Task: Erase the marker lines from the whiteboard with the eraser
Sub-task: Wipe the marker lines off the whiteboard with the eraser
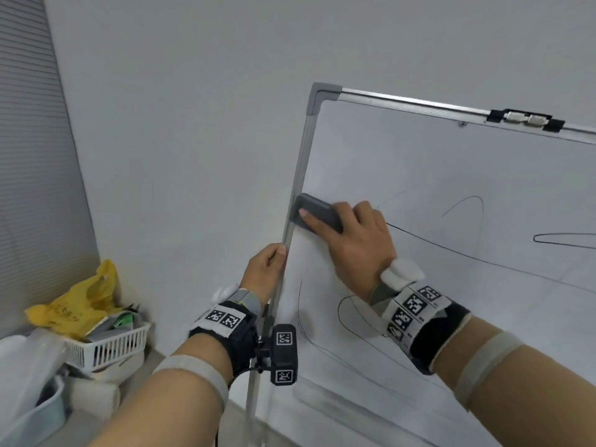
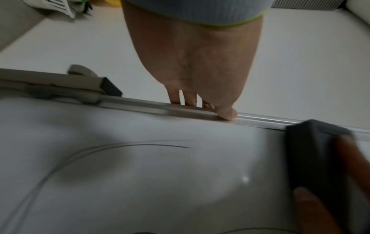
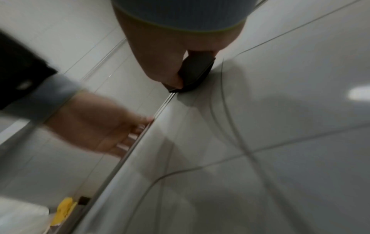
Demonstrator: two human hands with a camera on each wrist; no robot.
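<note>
A whiteboard [image 1: 435, 175] in a metal frame stands tilted before me, with thin black marker lines [image 1: 464, 250] curving across its middle and lower left. My right hand [image 1: 358, 243] grips a dark grey eraser [image 1: 317, 214] and holds it flat on the board, up against the left frame edge. In the right wrist view the eraser [image 3: 197, 72] sits under the thumb beside the frame. My left hand [image 1: 266, 272] grips the left frame rail [image 1: 292, 227] just below the eraser, its fingers [image 2: 189, 99] curled behind the rail and its thumb on the front.
A white basket [image 1: 109, 343] with a yellow plastic bag [image 1: 77, 308] and clutter sits on the floor at the left, by a grey wall. A black and silver clip [image 1: 525, 119] sits on the board's top rail. The board's stand leg [image 1: 253, 401] runs down below my left wrist.
</note>
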